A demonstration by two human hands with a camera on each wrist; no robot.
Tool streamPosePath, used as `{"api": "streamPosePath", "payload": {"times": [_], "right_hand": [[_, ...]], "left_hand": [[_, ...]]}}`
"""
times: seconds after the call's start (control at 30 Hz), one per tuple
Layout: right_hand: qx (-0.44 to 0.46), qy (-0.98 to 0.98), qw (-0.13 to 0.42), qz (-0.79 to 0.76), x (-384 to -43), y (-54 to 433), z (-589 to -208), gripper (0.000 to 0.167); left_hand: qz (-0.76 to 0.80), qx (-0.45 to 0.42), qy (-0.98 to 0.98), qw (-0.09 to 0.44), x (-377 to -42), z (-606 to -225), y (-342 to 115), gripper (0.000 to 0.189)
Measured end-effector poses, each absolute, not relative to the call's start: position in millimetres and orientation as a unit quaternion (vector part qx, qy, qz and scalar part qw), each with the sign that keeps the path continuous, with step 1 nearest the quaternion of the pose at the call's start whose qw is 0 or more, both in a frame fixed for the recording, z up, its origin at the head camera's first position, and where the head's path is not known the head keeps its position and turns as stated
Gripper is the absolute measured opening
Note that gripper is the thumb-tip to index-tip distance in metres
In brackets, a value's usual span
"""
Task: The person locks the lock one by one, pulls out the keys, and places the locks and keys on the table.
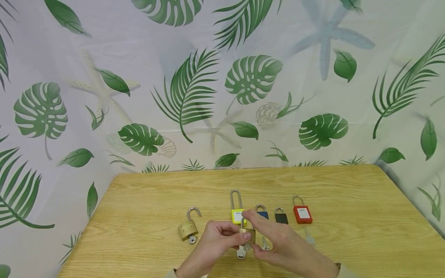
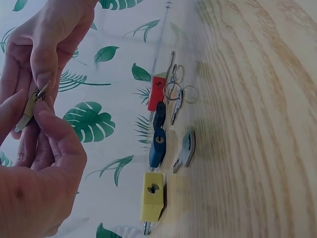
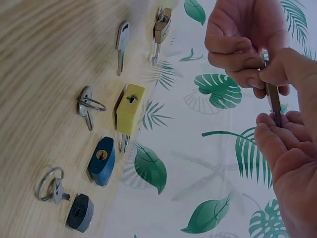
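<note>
Both hands meet over the front middle of the table around a small brass padlock [image 1: 248, 234]. My left hand [image 1: 217, 242] grips its body, with the thumb laid across the front face. From the other side my right hand [image 1: 283, 241] spans the padlock, its fingers at the steel shackle and its thumb at the lower end. A key [image 2: 43, 89] sticks out of the bottom of the held padlock in the left wrist view. The right wrist view shows the padlock [image 3: 272, 93] edge-on, with the fingers hiding part of it.
Behind the hands stand a yellow padlock [image 1: 237, 217], a blue padlock [image 1: 263, 214], a black padlock [image 1: 281, 218] and a red padlock [image 1: 303, 214]. To the left lies another brass padlock [image 1: 187, 230], its shackle swung open. A loose key [image 3: 122, 44] and ringed keys [image 3: 53, 188] lie nearer.
</note>
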State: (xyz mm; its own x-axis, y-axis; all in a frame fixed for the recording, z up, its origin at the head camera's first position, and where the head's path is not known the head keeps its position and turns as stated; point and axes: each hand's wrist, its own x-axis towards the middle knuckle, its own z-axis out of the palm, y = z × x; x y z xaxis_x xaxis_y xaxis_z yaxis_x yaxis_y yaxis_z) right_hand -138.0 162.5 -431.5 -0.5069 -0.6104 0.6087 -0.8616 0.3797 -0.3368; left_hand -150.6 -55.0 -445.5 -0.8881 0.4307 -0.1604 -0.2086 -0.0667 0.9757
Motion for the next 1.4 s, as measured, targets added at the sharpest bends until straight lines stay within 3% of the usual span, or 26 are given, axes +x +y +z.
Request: {"api": "streamPosePath", "payload": {"times": [0.23,0.47,0.8,0.9,1.03,1.4], "right_hand": [[0.456,-0.806,0.169,0.336,-136,161,-431,0.081],[0.477,-0.795,0.184,0.326,-139,160,-434,0.084],[0.423,-0.803,0.213,0.361,-140,159,-438,0.043],[0.396,-0.799,0.177,0.415,-140,158,-442,0.026],[0.351,-0.803,0.09,0.473,-138,153,-444,0.01],[0.242,-0.78,-0.04,0.576,-134,137,-448,0.014]], "left_hand": [[0.718,0.085,0.653,0.225,-151,-446,-56,0.03],[0.701,0.101,0.672,0.216,-153,-447,-59,0.031],[0.702,0.067,0.689,0.167,-158,-445,-69,0.034],[0.709,0.055,0.687,0.146,-160,-443,-72,0.037],[0.722,0.053,0.678,0.127,-160,-440,-73,0.038],[0.72,0.062,0.679,0.129,-154,-436,-71,0.036]]}}
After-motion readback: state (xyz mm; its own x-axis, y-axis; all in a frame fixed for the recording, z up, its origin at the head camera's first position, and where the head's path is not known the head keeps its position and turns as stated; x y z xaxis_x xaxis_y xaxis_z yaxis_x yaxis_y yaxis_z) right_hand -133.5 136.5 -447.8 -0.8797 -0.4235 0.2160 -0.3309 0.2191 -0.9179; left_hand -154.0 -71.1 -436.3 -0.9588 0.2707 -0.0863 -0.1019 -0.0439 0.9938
